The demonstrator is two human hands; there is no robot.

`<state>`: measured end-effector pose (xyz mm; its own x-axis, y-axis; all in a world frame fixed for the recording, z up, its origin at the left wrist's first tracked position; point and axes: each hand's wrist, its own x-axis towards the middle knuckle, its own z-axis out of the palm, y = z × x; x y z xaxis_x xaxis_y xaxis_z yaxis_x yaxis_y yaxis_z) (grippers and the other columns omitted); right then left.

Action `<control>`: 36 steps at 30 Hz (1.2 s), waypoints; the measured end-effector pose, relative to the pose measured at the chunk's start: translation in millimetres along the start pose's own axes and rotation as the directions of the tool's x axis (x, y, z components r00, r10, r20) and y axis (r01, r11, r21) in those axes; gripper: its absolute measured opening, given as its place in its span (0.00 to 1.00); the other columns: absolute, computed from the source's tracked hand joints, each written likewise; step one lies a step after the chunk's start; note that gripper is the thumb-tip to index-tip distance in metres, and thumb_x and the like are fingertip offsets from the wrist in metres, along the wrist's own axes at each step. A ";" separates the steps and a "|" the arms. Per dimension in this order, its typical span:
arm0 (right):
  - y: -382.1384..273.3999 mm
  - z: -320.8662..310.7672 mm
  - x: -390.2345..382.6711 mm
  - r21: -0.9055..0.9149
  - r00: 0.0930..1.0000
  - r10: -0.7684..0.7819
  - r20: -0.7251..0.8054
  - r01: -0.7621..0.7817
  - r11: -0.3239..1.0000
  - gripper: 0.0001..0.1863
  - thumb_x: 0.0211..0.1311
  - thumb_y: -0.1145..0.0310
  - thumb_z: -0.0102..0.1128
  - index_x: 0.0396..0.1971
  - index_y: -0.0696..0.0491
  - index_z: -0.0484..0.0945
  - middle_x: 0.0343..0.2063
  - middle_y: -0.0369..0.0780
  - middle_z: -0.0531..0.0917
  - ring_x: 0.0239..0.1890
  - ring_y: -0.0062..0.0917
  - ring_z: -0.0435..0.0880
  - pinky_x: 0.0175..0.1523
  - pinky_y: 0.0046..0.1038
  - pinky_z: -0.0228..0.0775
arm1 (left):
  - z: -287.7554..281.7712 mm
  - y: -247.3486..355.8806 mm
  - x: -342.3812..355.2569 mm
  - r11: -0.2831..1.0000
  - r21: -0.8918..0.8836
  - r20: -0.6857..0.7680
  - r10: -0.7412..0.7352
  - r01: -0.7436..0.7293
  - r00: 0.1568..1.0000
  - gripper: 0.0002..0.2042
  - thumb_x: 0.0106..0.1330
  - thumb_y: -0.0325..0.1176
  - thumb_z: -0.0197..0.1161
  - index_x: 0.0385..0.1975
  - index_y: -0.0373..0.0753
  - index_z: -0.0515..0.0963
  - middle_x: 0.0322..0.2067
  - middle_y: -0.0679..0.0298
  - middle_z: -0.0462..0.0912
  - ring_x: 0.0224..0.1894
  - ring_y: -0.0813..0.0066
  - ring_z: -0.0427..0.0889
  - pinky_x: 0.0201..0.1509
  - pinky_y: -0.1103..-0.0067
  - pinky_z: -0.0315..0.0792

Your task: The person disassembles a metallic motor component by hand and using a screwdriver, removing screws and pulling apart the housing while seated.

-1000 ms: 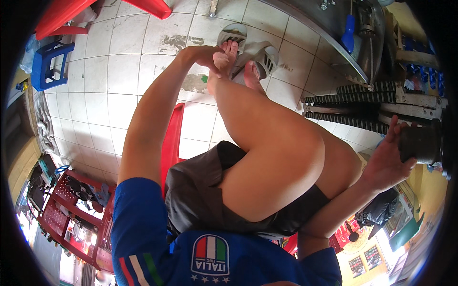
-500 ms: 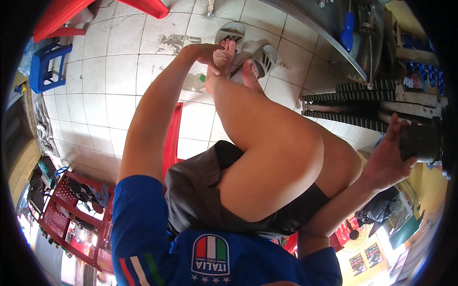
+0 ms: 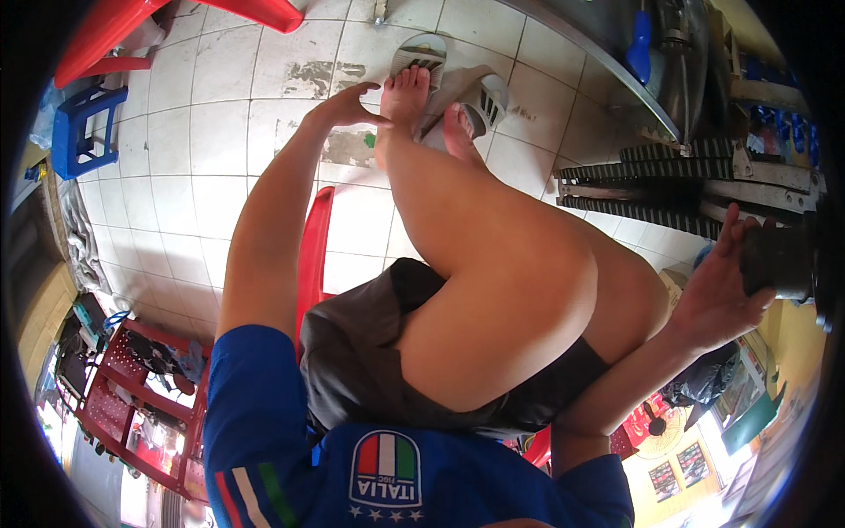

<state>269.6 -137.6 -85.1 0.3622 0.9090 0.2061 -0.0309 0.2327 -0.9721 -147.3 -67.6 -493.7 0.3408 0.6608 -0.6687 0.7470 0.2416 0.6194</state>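
Note:
My left hand is beside my bare foot, thumb and fingers apart in a curve, nothing between them. The thumb tip reaches the ankle; whether it touches is hard to tell. That foot rests on a grey slipper with dark stripes. A second striped slipper is by my other foot. At the far right, my right hand curls around the end of a dark, stubby cylindrical piece, which joins a round black plate at the picture's rim.
Black ridged bars on a metal frame stand right of my legs. Above them is a metal-edged worktop with a blue-handled tool. A blue stool and red plastic furniture stand left. A dark red rack is lower left.
My left hand has come off the foot and shifted left, its fingers spreading. My right hand keeps its place on the dark cylindrical piece.

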 end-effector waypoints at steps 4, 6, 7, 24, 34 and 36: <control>0.5 0.6 1.2 0.016 0.999 0.008 0.036 -0.009 1.000 0.40 0.59 0.50 0.66 0.64 0.60 0.63 0.58 0.46 0.74 0.57 0.39 0.75 0.76 0.52 0.51 | 5.9 -2.1 -4.1 0.999 -0.042 -0.050 -0.013 0.011 0.999 0.54 0.39 0.59 0.81 0.68 0.39 0.64 0.64 0.47 0.69 0.68 0.53 0.68 0.70 0.65 0.65; 0.3 5.1 0.0 0.024 1.000 0.010 -0.002 -0.010 1.000 0.41 0.59 0.51 0.67 0.64 0.60 0.62 0.58 0.46 0.74 0.57 0.39 0.75 0.76 0.52 0.50 | 8.8 -0.6 -4.4 0.998 -0.067 -0.107 -0.014 0.007 0.994 0.54 0.40 0.58 0.81 0.68 0.40 0.64 0.64 0.48 0.70 0.67 0.53 0.69 0.69 0.65 0.66; -0.4 7.1 -0.4 0.028 1.000 0.011 -0.020 -0.010 1.000 0.41 0.59 0.51 0.67 0.64 0.60 0.62 0.58 0.46 0.74 0.58 0.39 0.75 0.76 0.52 0.50 | 10.6 0.1 -2.6 0.997 -0.078 -0.115 -0.018 0.009 0.993 0.53 0.39 0.57 0.81 0.67 0.40 0.65 0.64 0.48 0.70 0.68 0.54 0.68 0.69 0.65 0.66; 1.0 5.0 2.1 0.073 0.998 0.053 0.015 -0.054 0.996 0.41 0.59 0.52 0.66 0.66 0.59 0.61 0.61 0.46 0.71 0.61 0.39 0.72 0.78 0.51 0.44 | 39.8 -40.3 8.4 0.994 -0.111 -0.302 -0.025 -0.009 0.953 0.59 0.35 0.64 0.80 0.67 0.34 0.64 0.64 0.46 0.70 0.68 0.54 0.68 0.69 0.66 0.66; -0.5 6.2 1.7 0.091 0.999 0.040 -0.004 -0.039 0.995 0.40 0.59 0.53 0.65 0.65 0.60 0.60 0.60 0.46 0.72 0.61 0.40 0.72 0.78 0.52 0.43 | 38.8 -33.8 9.7 0.991 -0.134 -0.278 -0.047 0.009 0.960 0.57 0.37 0.63 0.80 0.68 0.37 0.64 0.63 0.45 0.70 0.67 0.51 0.69 0.70 0.65 0.65; 0.0 3.3 0.7 0.103 0.999 0.042 0.019 -0.044 0.994 0.41 0.59 0.53 0.66 0.65 0.60 0.60 0.60 0.46 0.72 0.61 0.41 0.72 0.78 0.52 0.43 | 38.8 -19.2 4.6 0.983 -0.174 -0.218 -0.094 0.056 0.971 0.55 0.39 0.61 0.80 0.67 0.37 0.65 0.63 0.44 0.70 0.66 0.50 0.70 0.69 0.64 0.66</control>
<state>266.8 -135.8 -84.6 0.3430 0.9244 0.1669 -0.1422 0.2267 -0.9635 -137.9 -96.7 -524.6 0.1362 0.7740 -0.6184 0.6544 0.3983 0.6427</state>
